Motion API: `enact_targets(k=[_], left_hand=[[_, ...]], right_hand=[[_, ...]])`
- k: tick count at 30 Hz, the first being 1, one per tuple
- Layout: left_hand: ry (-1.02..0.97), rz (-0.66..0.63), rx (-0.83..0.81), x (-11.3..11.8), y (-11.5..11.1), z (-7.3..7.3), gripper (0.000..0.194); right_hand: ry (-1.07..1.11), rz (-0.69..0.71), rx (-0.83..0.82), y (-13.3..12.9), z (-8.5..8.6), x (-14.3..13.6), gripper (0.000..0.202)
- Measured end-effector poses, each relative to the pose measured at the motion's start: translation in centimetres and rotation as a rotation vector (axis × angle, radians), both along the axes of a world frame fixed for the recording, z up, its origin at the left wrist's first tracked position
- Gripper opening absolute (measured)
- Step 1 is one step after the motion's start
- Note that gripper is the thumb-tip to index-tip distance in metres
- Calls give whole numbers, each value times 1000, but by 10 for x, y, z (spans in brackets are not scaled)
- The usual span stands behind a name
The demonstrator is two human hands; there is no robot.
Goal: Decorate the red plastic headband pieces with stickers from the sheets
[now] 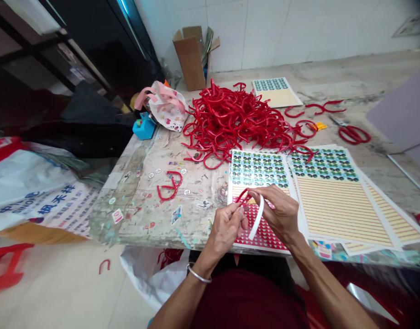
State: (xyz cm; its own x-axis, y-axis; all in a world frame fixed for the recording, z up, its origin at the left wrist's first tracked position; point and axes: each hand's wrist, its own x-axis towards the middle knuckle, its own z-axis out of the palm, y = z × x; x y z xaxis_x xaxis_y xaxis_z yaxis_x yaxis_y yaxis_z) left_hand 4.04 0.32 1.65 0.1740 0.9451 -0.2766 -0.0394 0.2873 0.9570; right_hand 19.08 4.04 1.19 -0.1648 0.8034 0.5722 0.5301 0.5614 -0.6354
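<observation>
My left hand (pixel 228 226), with a bracelet at the wrist, has its fingers closed on a red curved plastic piece (pixel 242 195). Close beside it, my right hand (pixel 281 210) pinches a narrow white strip (pixel 257 218) that hangs down from its fingertips. The fingertips of both hands nearly meet at the red piece; the exact contact there is hidden. Below the hands lies a sticker sheet (pixel 259 160) with green-and-blue prints at its top and red rows at its bottom. Behind them rises a large heap of red curved pieces (pixel 237 119).
More sticker sheets (pixel 343 210) overlap on the right, and another sheet (pixel 281 97) lies behind the heap. Red-handled scissors (pixel 354 134) rest at the right. A cardboard box (pixel 191 59), a patterned bag (pixel 169 107) and a blue holder (pixel 144 127) stand at the back left.
</observation>
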Motion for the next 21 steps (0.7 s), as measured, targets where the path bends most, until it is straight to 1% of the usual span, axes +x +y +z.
enact_targets(k=[5, 8, 10, 13, 16, 21], left_hand=[[16, -14, -21, -1, 3, -1, 31], [26, -36, -10, -2, 4, 1, 31], [37, -52, 10, -2, 4, 3, 32], [47, -76, 33, -3, 2, 5, 33], [17, -91, 46, -4, -1, 3, 32], [-60, -97, 47, -6, -5, 2, 34]], right_hand=[[38, -85, -6, -2, 7, -8, 7], [56, -127, -45, -4, 12, -10, 11], [57, -130, -77, -5, 15, -10, 14], [35, -129, -68, -4, 17, -8, 17], [22, -111, -38, -1, 15, -7, 13], [78, -102, -25, 2, 5, -10, 10]])
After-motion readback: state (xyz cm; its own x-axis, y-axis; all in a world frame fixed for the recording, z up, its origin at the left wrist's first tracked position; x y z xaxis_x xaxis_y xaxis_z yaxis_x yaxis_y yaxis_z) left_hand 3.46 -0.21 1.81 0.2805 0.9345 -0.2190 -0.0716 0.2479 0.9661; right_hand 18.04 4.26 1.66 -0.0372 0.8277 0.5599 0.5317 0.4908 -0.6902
